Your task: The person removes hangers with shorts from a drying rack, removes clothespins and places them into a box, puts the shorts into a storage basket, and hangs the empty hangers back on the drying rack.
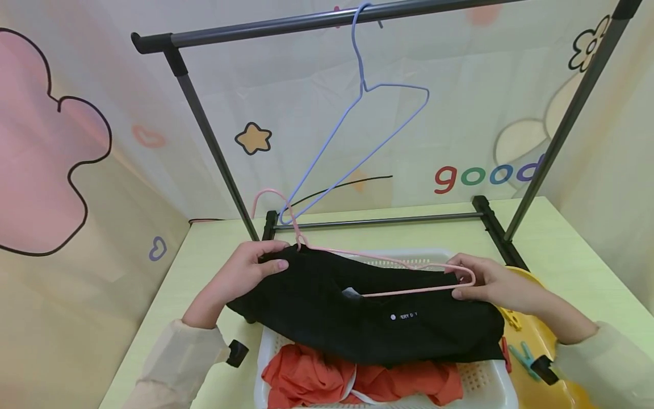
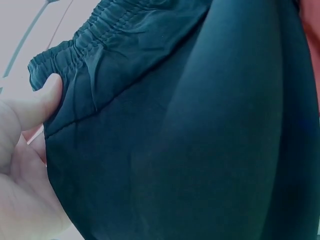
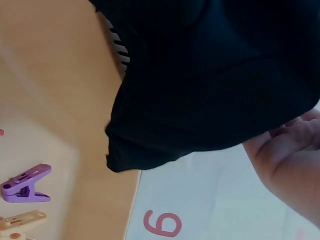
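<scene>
Black elastic-waisted shorts (image 1: 317, 307) are held up above a basket, with small white lettering on the front. A pink hanger (image 1: 393, 292) sits in the waist opening. Its left end is hidden in the cloth, while its right end shows. My left hand (image 1: 245, 270) pinches the gathered waistband at the left, thumb in front, beside the hanger's hook. At the other side my right hand (image 1: 495, 284) grips the hanger's right end, thumb at the lower bar and fingers at the upper one. From the right wrist, the right fingertips are behind the black cloth.
A blue hanger (image 1: 327, 142) hangs from the dark rack's rail (image 1: 265, 26). Below the shorts, the white basket (image 1: 503, 380) holds orange clothing (image 1: 311, 375). To its right stands a yellow container (image 1: 541, 335) with clothespins, including a purple clothespin (image 3: 26, 185).
</scene>
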A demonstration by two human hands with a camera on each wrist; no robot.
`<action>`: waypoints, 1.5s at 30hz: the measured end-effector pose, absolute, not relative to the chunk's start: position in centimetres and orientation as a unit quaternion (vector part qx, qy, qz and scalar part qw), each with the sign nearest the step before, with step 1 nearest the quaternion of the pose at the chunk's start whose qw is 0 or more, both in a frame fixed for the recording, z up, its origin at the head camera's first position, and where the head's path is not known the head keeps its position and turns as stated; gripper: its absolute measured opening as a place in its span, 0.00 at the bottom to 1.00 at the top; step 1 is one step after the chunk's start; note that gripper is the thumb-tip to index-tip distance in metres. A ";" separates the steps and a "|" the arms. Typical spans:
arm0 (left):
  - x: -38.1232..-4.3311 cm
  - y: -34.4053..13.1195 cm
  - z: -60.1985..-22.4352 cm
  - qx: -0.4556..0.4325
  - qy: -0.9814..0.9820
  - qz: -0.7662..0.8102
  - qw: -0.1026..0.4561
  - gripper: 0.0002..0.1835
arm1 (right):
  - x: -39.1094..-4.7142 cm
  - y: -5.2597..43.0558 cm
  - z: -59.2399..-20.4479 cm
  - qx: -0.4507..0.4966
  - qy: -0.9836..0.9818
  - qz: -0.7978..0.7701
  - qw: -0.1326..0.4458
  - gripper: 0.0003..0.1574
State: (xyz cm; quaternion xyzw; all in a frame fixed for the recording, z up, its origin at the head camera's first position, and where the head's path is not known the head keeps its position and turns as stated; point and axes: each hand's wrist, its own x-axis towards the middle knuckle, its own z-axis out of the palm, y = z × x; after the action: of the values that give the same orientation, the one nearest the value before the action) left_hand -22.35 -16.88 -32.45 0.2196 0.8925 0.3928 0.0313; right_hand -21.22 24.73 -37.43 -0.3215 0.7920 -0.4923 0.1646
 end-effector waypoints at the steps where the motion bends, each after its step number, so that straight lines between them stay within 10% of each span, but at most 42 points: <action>1: -22.4 -16.8 -32.5 0.224 0.892 0.392 0.034 0.19 | -21.3 24.7 -37.5 -0.323 0.788 -0.494 0.174 0.17; 21: -22.3 -15.1 -32.6 0.296 0.886 0.354 0.030 0.18 | -21.9 23.6 -36.5 -0.339 0.845 -0.386 0.148 0.13; 45: -22.1 -13.0 -32.3 0.312 0.884 0.347 0.016 0.17 | -21.7 20.3 -32.6 -0.345 0.728 -0.500 0.317 0.21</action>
State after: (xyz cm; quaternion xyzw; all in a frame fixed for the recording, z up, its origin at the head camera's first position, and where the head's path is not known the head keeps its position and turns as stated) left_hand -22.11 -13.01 -32.30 0.3119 0.8843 0.3471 0.0159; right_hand -21.69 20.26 -32.64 -0.3455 0.7279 -0.5005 0.3168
